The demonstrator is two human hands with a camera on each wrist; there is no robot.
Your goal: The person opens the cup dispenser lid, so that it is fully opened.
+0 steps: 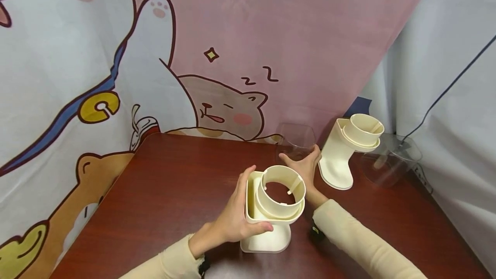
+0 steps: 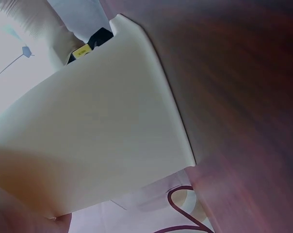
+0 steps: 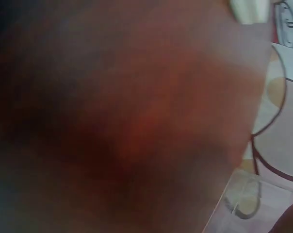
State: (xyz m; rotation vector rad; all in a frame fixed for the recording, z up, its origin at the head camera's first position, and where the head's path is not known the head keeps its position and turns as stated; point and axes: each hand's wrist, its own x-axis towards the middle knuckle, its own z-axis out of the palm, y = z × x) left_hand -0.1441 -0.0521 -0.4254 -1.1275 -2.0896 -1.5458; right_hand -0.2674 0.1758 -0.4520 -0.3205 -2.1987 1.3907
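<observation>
Near the table's front middle, my left hand grips a cream plastic stand by its squared back, the thumb lying along the front of its top rim. The stand is upright, with a round open collar on top. Its smooth side fills much of the left wrist view. Farther back, my right hand holds a clear plastic container, thumb and fingers spread to either side of it. Part of that container and a fingertip appear at the lower right of the right wrist view, which is blurred.
Right of my right hand stands a second cream stand with the same collar. Beside it, a second clear container is at the table's right side, near a thin dark cable. Patterned cloth hangs behind the brown table.
</observation>
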